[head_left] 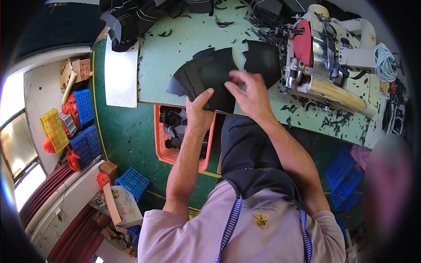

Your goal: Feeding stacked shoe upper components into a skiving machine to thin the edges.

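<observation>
My left hand point(201, 109) is closed on the near edge of a fanned stack of flat black cut pieces point(210, 72), thumb on top and the other fingers hidden beneath. The stack is tilted above the front edge of the pale green table point(169, 46). Over its right side is my right hand point(252, 94), thumb and forefinger apart, with nothing visible between them; its other fingers are slightly blurred. Just beyond that hand, more black pieces point(263, 61) lie on the table beside the machine.
A cream machine with a red cover point(302, 44) stands at the right, near a coiled pale cord point(385, 61). Dark piles point(125, 26) occupy the far left, and black scraps litter the tabletop. Below the edge sits an orange basket point(158, 140) of dark pieces. Blue crates point(84, 105) stand left.
</observation>
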`<control>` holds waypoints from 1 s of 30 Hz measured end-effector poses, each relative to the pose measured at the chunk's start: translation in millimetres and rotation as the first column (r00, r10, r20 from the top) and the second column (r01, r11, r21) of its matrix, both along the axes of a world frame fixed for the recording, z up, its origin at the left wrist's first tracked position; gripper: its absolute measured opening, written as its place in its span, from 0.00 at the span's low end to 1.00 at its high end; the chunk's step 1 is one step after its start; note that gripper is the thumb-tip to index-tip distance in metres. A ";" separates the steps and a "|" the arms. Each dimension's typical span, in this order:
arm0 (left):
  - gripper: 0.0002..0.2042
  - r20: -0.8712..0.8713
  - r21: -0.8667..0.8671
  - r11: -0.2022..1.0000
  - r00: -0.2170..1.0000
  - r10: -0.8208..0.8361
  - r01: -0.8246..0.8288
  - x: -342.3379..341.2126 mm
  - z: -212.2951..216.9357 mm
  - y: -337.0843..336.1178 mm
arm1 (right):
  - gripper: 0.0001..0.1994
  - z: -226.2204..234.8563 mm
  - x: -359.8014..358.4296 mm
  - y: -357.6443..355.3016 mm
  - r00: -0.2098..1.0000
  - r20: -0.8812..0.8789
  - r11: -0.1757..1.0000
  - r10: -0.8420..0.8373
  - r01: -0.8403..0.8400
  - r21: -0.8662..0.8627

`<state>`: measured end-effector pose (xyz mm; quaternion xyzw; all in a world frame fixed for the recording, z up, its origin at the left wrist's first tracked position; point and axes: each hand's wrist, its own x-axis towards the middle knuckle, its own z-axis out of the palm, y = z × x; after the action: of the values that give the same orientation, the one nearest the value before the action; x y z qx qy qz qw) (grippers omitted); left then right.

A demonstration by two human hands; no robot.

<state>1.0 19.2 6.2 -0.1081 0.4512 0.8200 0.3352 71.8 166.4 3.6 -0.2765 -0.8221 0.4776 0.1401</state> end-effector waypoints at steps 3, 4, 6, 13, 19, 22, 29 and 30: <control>0.19 -0.073 -0.090 0.994 0.995 0.063 -0.069 -1.5 1.5 -5.1 | 0.10 -17.3 -9.7 -9.4 0.998 0.046 0.899 -0.042 0.058 -0.434; 0.19 -0.076 -0.093 0.993 0.995 0.070 -0.077 -3.3 -0.2 -12.8 | 0.11 -17.6 -12.9 -6.6 0.996 0.055 0.905 -0.073 0.090 -0.416; 0.17 -0.249 -0.489 0.871 0.949 -0.194 0.049 -7.5 -7.6 -31.1 | 0.19 -23.8 -19.9 -7.5 0.986 0.022 0.959 -0.162 0.163 -0.234; 0.28 -0.332 -0.547 0.831 0.886 -0.325 0.101 9.5 -9.4 -29.8 | 0.20 -1.2 -20.2 -27.6 0.979 -0.047 0.820 0.196 -0.190 -0.541; 0.21 -0.200 -0.346 0.926 0.952 -0.231 0.152 6.1 -11.6 -25.1 | 0.15 -6.9 -3.5 -21.5 0.990 -0.139 0.803 -0.017 -0.070 -0.592; 0.16 -0.129 -0.209 0.977 0.990 -0.058 0.030 6.4 -1.8 -6.7 | 0.10 1.9 4.4 -4.1 0.998 0.010 0.895 -0.068 0.065 -0.442; 0.17 -0.023 -0.054 0.998 1.000 -0.011 0.009 -1.7 3.1 0.7 | 0.23 0.5 8.2 33.4 0.977 -0.153 0.753 -0.149 0.212 0.623; 0.18 -0.043 -0.076 0.997 0.999 -0.018 0.015 -0.3 4.4 1.9 | 0.23 0.4 8.2 23.2 0.990 -0.116 0.824 -0.077 0.129 0.552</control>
<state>0.7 21.1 10.6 -0.0991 0.4900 0.8018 0.3276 80.0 189.6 4.0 -0.2459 -0.9024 0.2205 0.2766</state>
